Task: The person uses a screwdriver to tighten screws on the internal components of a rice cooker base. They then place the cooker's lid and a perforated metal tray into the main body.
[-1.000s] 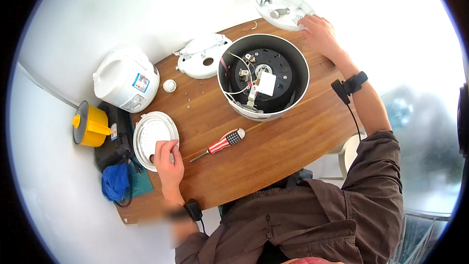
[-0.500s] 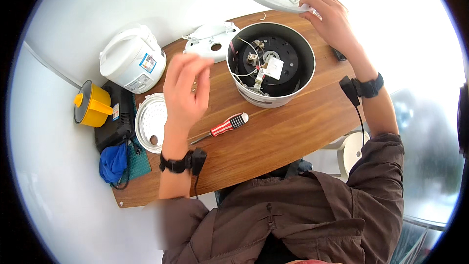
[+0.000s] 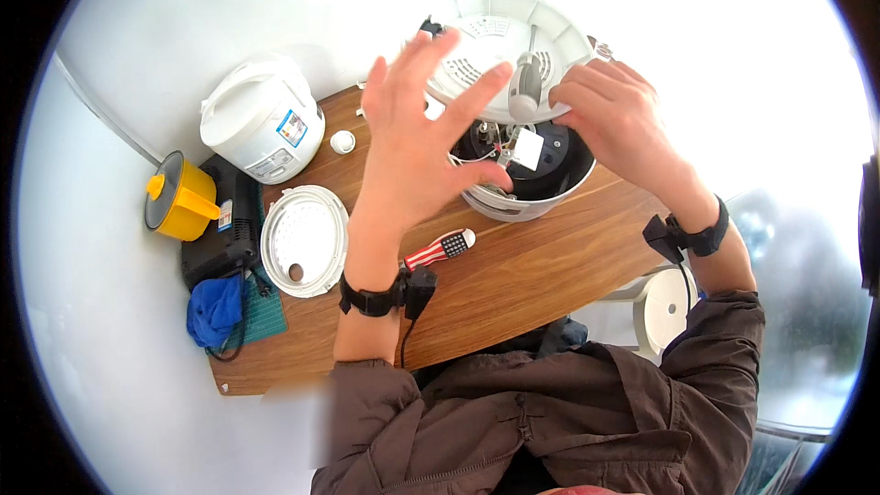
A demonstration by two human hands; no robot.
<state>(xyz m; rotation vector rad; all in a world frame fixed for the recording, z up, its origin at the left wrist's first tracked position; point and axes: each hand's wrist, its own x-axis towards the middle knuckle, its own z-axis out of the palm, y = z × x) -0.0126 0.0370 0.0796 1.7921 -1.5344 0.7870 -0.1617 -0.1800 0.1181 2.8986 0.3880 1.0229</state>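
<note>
My right hand pinches the near right rim of a round white vented base cover, tilted above the far side of an open cooker body. Inside the cover rests a grey-handled tool with a thin shaft, resembling a screwdriver. My left hand is open with fingers spread, over the body's left side and near the cover's left edge; whether it touches is unclear. Wires and a white square piece show inside the body, partly hidden by cover and hand. A striped-handle screwdriver lies in front.
A round white perforated lid and a small white cap lie left on the wooden table. Beyond are a white rice cooker, yellow pot, black box and blue cloth. A stool stands at right.
The base cover has come down and nearer, over the cooker body, with my right hand on it. My left hand has moved right and its fingers have spread. The small white cap has come into view.
</note>
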